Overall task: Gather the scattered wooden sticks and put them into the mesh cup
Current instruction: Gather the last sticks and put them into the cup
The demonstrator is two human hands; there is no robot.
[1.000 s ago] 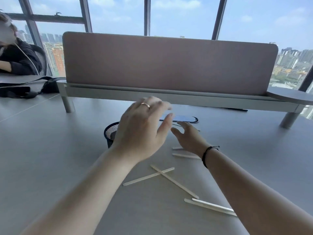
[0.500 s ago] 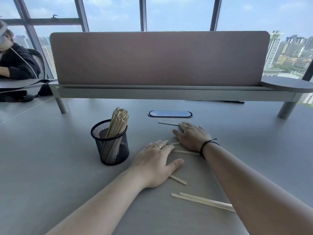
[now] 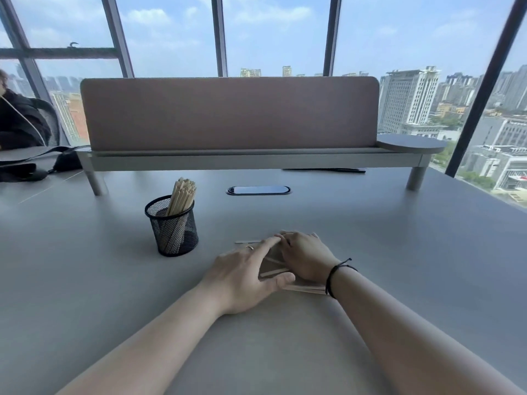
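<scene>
The loose wooden sticks [image 3: 273, 271] are shown lying flat on the grey worktop [image 3: 370, 238], crossed over one another and penned between the two hands; one further stick [image 3: 247, 241] projects toward the mesh cup just beyond the left fingertips, and two more are seen at the near edge of the pile, partly under the right wrist. Being thin, flat and light, the sticks are judged likely to slide readily on the smooth surface and to be hard to lift singly; a hold is best taken across the middle of the bundle once the pieces have been squared parallel. The left hand [image 3: 242, 273] is laid palm down with fingers straight and thumb extended against the near side of the pile, a ring [image 3: 249, 247] being visible on one finger. The right hand [image 3: 303, 256] is set on the far side with fingers loosely bent over the sticks; whether any stick is actually pinched cannot be told. The black mesh cup [image 3: 174, 226] stands upright to the left, well apart from the hands, already holding a sheaf of sticks [image 3: 182, 196] leaning against its rim. Behind are seen a cable grommet [image 3: 258, 190] and a padded desk divider [image 3: 228, 115].
</scene>
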